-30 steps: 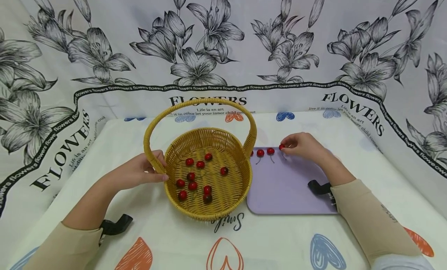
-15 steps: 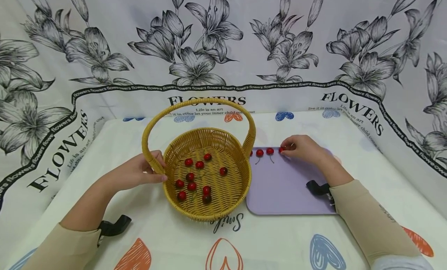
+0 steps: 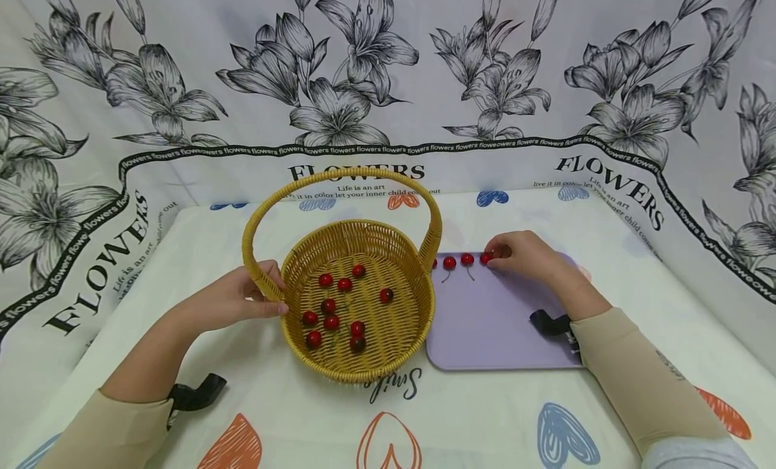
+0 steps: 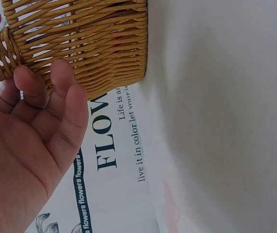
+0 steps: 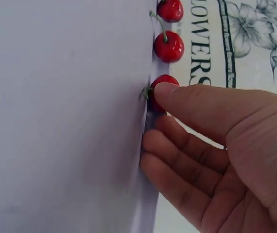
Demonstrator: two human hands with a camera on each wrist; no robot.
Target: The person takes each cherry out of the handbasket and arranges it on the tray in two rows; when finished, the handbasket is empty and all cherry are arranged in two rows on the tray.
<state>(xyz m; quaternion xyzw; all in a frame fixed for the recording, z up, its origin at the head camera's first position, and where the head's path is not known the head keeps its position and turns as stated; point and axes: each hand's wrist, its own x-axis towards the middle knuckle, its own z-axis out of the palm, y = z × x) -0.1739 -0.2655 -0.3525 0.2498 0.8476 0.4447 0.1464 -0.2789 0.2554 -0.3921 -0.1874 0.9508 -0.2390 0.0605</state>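
Observation:
A wicker basket (image 3: 358,364) with a tall handle stands mid-table and holds several red cherries (image 3: 330,322). My left hand (image 3: 242,297) grips the base of its handle; in the left wrist view my fingers (image 4: 56,97) lie against the woven wall (image 4: 94,48). A lilac tray (image 3: 491,327) sits right of the basket. Two cherries (image 3: 449,262) with stems lie along its far edge. My right hand (image 3: 515,257) pinches a third cherry (image 3: 485,258) beside them. The right wrist view shows my thumb on that cherry (image 5: 163,82) at the tray edge (image 5: 60,116).
A white cloth printed with coloured hearts (image 3: 388,442) covers the table. A flower-print sheet (image 3: 364,85) hangs behind and at both sides. Black straps sit on my wrists (image 3: 194,393). Most of the tray surface is bare.
My right hand has sunk slightly and shifted a little left with the cherry, close to the two on the tray. My left hand stays on the basket handle.

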